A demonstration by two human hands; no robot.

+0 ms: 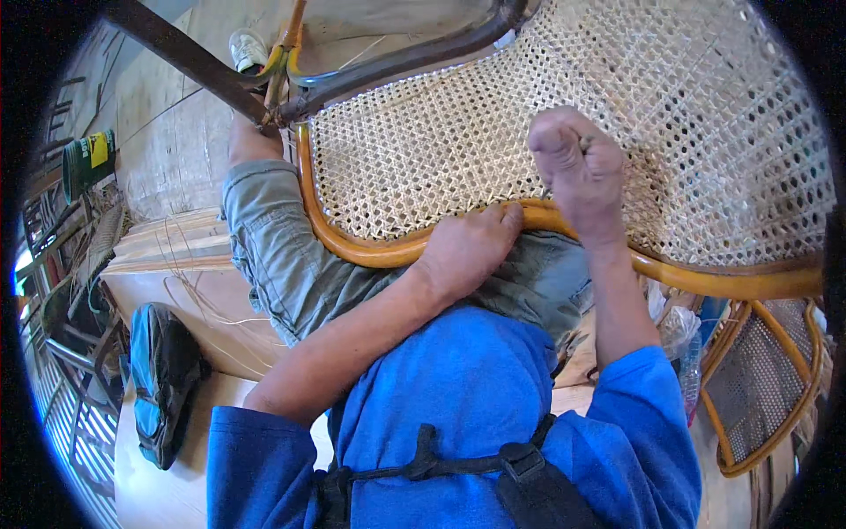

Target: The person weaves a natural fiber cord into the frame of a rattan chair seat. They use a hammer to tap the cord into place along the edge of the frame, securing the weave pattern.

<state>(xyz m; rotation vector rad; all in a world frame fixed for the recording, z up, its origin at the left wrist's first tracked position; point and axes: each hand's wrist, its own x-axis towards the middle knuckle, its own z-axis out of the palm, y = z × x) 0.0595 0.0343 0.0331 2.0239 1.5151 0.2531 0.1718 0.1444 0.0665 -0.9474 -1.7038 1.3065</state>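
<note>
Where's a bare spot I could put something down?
Try the pale board between the blue-and-black bag and the left sleeve. There's also bare wooden sheeting between the green container and the white shoe. It's crowded beyond the right sleeve, with clear plastic and a woven-panel frame.

I see a bag [166, 379] left of the fingers [511, 214], a green container [86, 167] farther left, a bottle [690, 368] to their right.

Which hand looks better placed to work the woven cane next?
Probably the right hand: it is curled over the woven cane, while the left hand lies on the orange-brown rim, nearer the person's body.
</note>
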